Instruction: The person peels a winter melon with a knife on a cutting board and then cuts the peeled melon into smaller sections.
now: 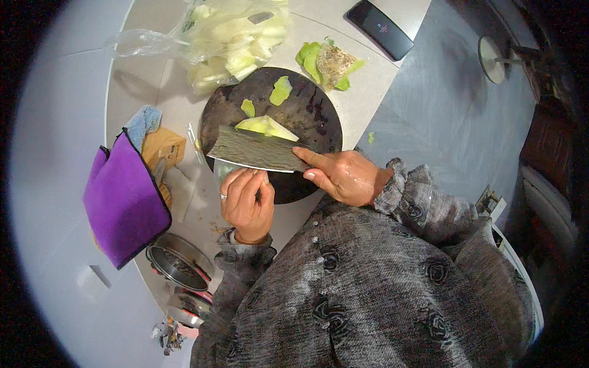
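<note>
A dark round chopping board [317,115] lies before me. My right hand [352,177] grips a cleaver [260,149], its broad blade tilted across the board, index finger laid along the metal. Just below the blade's edge is my left hand [248,200], wearing a ring, with its fingers bunched together against a pale, translucent piece [224,169] that the blade partly hides. Whether the fingers hold that piece or the blade's edge, I cannot tell. Behind the blade lies a pale green vegetable chunk [267,126], partly covered. Two leaf scraps [280,91] rest farther back on the board.
A clear plastic bag of cut vegetable [239,41] lies behind the board. Trimmings [333,66] and a smartphone [379,30] are at the back right. To the left are a purple cloth [126,198], a wooden block [163,145] and metal pans [179,262].
</note>
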Available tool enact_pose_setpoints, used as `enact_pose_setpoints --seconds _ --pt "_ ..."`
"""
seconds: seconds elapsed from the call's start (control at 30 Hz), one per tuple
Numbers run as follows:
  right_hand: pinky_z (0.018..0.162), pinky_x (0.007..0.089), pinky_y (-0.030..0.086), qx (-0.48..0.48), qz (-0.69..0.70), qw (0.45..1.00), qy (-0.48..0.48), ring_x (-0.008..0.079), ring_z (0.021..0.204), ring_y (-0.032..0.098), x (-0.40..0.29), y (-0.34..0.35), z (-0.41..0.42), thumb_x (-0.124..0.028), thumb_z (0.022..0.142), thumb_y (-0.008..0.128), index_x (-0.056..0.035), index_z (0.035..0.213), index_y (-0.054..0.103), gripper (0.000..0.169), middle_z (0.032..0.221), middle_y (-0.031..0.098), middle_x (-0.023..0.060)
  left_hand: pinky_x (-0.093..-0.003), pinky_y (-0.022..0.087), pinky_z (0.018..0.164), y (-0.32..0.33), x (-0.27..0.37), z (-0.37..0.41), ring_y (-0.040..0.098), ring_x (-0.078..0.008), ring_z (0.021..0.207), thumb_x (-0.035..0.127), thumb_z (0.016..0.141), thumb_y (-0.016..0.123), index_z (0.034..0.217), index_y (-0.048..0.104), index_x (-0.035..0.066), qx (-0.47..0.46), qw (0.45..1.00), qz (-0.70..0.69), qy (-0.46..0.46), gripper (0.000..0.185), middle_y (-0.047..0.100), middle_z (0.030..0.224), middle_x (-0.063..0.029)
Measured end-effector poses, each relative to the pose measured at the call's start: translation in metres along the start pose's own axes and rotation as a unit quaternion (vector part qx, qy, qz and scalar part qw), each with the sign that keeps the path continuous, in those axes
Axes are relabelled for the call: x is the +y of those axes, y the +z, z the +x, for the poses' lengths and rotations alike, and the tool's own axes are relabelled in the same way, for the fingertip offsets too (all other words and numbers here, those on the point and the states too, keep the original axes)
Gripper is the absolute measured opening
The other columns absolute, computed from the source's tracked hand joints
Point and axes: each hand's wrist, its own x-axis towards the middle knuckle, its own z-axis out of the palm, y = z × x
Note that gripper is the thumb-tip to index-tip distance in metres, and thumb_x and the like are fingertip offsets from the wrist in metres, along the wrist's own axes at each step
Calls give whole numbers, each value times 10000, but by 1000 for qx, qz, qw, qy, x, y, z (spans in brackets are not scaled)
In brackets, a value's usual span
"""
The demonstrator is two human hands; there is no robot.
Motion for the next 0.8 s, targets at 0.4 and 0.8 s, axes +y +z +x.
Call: enact_pose_setpoints --seconds 0.4,0.8 --pt "682 487 502 -20 -12 1000 -9 448 785 632 15 -3 45 -318 1033 464 -8 1401 470 481 859 649 277 -386 506 844 0 -1 2 646 -285 949 -58 778 719 957 710 18 -18 1000 -18 2 195 688 982 -104" --pt "674 508 508 -29 -4 999 39 471 748 629 5 -12 23 -361 1041 430 -30 1380 494 477 798 648 272 -375 544 781 -1 6 -5 637 -255 926 -67 751 730 920 712 23 -38 998 -6 39 192 654 1001 -62"
